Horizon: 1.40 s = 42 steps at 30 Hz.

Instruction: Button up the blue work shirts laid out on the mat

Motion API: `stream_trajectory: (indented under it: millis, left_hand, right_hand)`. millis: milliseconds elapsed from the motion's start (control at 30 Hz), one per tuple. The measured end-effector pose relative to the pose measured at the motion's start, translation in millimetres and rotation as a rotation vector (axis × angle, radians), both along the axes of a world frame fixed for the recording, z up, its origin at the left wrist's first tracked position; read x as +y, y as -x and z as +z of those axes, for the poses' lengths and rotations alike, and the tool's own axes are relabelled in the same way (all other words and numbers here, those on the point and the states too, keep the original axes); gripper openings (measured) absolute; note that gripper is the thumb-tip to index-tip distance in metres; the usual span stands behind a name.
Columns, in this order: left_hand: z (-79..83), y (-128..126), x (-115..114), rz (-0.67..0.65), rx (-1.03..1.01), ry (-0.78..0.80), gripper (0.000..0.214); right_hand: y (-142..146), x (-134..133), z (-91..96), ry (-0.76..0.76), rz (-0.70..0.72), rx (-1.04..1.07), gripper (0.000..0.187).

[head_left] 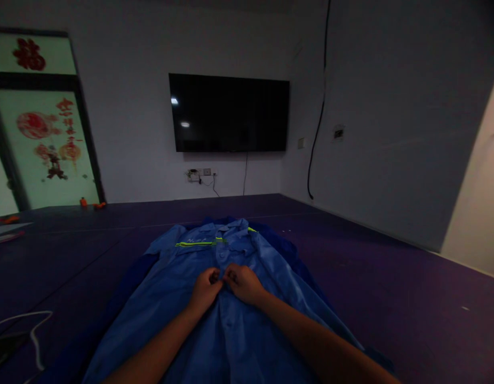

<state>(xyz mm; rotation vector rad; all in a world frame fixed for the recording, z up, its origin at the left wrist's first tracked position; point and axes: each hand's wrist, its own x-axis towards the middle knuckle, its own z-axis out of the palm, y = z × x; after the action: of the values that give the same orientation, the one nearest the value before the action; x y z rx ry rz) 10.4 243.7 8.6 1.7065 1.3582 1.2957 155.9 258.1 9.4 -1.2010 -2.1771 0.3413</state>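
Note:
A blue work jacket (183, 309) with yellow-green trim across the chest lies spread out, front side up, its collar at the far end. Its sleeves are a darker blue. Over the middle of the front, my left hand (207, 285) is closed, fingertips pinching the placket edge. Close beside it, my right hand (242, 282) pinches the other side of the same front strip, the two sets of fingertips almost touching. Any button between them is hidden by the fingers. Below the hands the placket runs down toward me.
The jacket lies on a wide purple surface (391, 298). At the left are a white cable (38, 341) and a dark flat object (7, 346). Small orange items (84, 202) sit near the door (47, 144). A television (231, 113) hangs on the far wall.

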Motion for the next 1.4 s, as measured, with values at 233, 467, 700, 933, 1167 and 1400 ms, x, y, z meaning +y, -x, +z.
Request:
stream_trajectory:
  millis: [233,467,700,933,1167,1400]
  left_hand:
    - [3.2,-1.2,-2.4,-0.007,0.001,0.000,0.006]
    - [1.9,-2.1,-1.2,0.027,0.098,-0.031,0.004]
    - [2.4,-1.8,-0.4,0.020,0.130,-0.022,0.005]
    - [2.9,-1.1,0.3,0.025,0.065,-0.003,0.006]
    - [3.3,-1.2,3.5,0.048,0.032,0.030,0.006]
    - [3.4,-0.9,2.9,0.038,0.009,0.034,0.008]
  right_hand:
    - [-0.1,-1.7,0.7,-0.025,0.020,-0.005,0.010]
    - [0.0,1.7,-2.0,-0.011,0.025,-0.041,0.011]
    - [0.4,-0.6,0.0,-0.022,0.025,-0.051,0.011]
    - [0.3,-2.3,2.7,-0.022,0.030,-0.087,0.013]
    - [0.3,-1.9,2.0,-0.041,0.043,-0.091,0.013]
    - [0.3,-5.5,6.5,-0.025,0.060,-0.085,0.013]
